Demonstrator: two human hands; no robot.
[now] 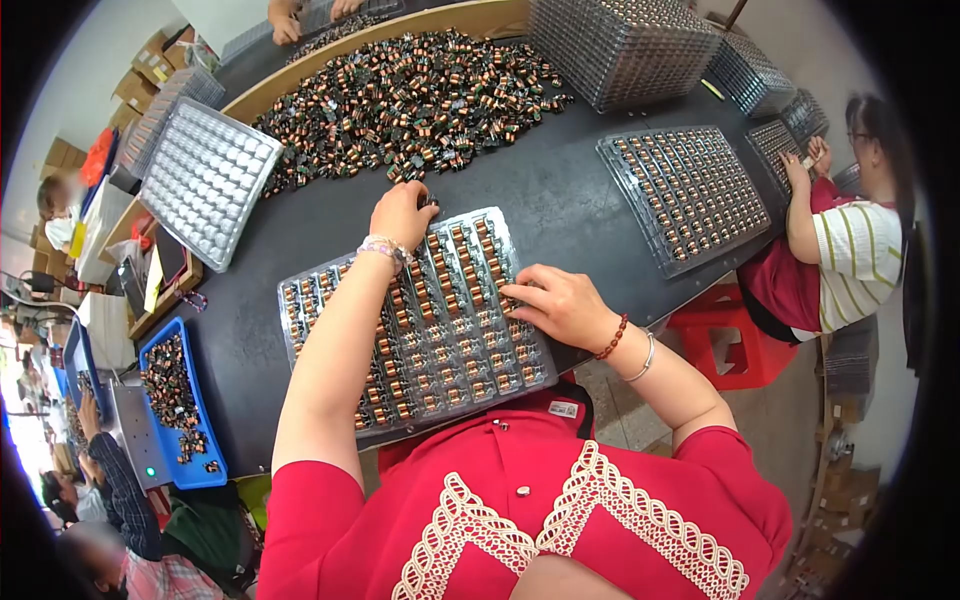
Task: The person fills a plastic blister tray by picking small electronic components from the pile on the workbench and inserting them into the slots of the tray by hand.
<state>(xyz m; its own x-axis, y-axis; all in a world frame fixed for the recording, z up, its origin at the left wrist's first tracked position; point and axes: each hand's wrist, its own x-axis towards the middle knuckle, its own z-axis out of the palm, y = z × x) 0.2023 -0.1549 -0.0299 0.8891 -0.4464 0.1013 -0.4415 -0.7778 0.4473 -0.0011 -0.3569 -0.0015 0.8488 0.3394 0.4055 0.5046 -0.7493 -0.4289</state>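
Observation:
A clear plastic tray (470, 345) with rows of pockets lies tilted on the dark table in front of me. Small copper-wound coils (440, 270) sit in many of its pockets. My left hand (400, 215) is past the tray's far edge, fingers closed around a small dark coil (429, 203) that they partly hide. At the tray's right side, my right hand (562, 305) has its fingers bent together over a coil (508, 299) in the outer row; the fingertips partly cover it.
A large heap of loose coils (410, 100) lies beyond the tray. A filled tray (690, 195) is to the right, stacked trays (625, 45) behind it. An upturned tray (210, 170) and blue bin (205, 440) are left. A co-worker (850, 220) sits right.

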